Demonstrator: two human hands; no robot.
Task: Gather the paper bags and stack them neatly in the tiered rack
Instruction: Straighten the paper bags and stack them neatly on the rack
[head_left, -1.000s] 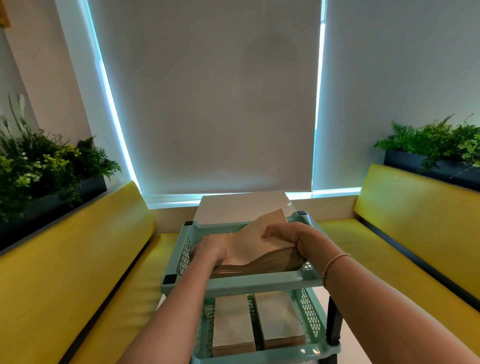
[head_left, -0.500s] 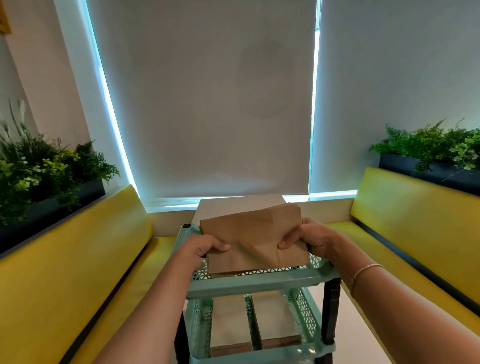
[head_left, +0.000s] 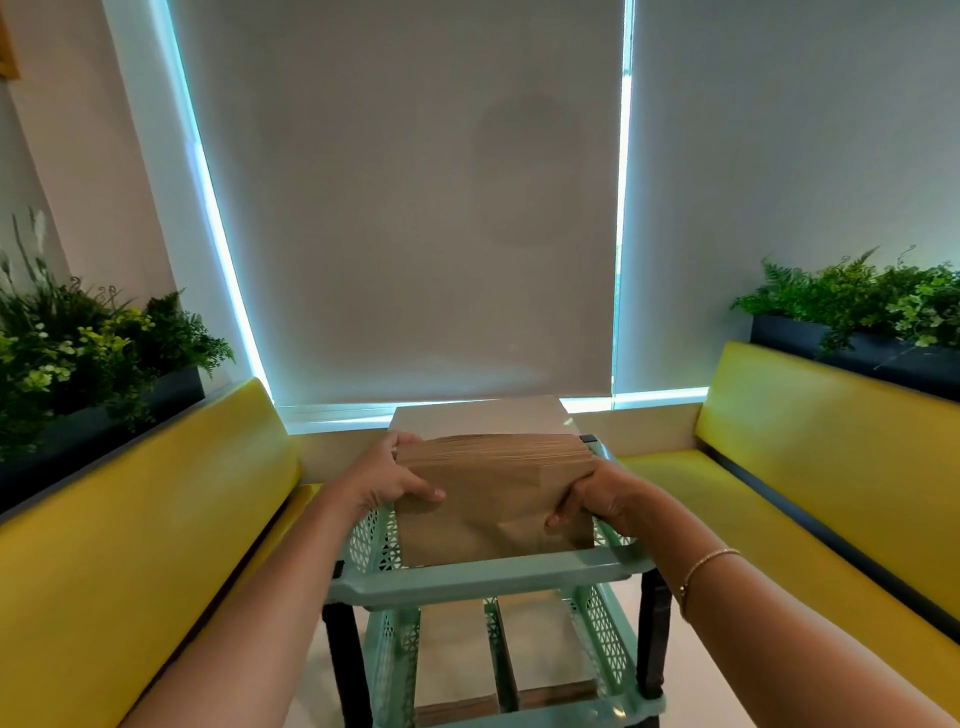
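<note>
I hold a thick stack of bags between both hands, over the top tier of the rack. My left hand grasps the stack's left edge, thumb curled across the front face and the fingers hidden behind. My right hand grasps the right edge the same way, thumb pressed on the front near the lower corner. Both grips are clenched on the stack. Its lower edge sits at the tier's front rim; I cannot tell whether it touches. More bags lie in two piles on the lower tier. A table stands just behind the rack.
</note>
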